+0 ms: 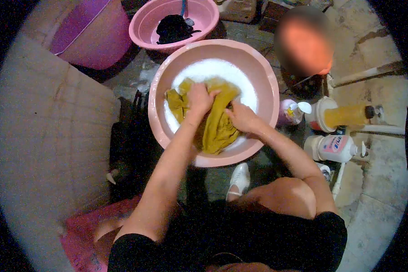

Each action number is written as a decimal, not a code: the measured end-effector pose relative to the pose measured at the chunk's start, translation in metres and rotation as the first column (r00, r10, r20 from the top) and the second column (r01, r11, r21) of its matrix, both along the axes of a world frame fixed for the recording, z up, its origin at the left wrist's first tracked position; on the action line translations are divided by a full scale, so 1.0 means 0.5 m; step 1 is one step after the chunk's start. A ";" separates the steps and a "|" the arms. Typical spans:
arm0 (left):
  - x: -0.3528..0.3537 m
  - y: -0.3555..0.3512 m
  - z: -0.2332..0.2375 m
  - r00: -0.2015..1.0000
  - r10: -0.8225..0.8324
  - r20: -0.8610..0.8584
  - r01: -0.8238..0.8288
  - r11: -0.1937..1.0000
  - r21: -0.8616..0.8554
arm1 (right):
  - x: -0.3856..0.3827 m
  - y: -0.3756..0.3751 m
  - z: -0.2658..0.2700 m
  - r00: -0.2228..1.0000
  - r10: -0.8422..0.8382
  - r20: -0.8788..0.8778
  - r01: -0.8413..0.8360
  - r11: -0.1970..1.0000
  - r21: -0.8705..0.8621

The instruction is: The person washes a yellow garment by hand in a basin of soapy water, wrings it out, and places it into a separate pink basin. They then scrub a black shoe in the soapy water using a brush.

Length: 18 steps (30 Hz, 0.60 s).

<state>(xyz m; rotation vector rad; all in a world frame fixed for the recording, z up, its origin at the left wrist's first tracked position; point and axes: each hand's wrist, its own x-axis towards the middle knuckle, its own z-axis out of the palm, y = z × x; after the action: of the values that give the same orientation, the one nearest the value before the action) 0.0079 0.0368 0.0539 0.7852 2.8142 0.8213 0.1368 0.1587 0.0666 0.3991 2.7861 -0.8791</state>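
A mustard-yellow cloth (pixel 220 124) lies bunched in a large pink basin (pixel 269 75) filled with white suds (pixel 213 68). My left hand (pixel 200 98) presses on the upper left part of the cloth, with its thumb apart from the other fingers. On the right side of the cloth, my right hand (pixel 242 117) is closed round its edge, the fingertips partly hidden in the folds. Some of the cloth sinks into the foam.
Behind stands a smaller pink basin (pixel 140 27) with dark cloth (pixel 174 29). A purple tub (pixel 93 41) is at the upper left. Right of the large basin are a pump bottle (pixel 290 112), a yellow bottle (pixel 349 116) and a white bottle (pixel 337 148). A blurred orange shape is upper right.
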 end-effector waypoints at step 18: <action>-0.112 -0.181 0.046 0.711 -0.001 0.703 -0.676 0.272 0.684 | -0.117 0.002 0.001 0.900 -0.017 -0.436 0.025 1.000 0.013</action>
<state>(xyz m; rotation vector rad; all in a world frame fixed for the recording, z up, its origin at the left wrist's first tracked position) -0.0482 -0.0538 0.0771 -0.2159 1.6866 2.3649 0.0782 0.1598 0.0672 0.2590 3.2024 -1.0628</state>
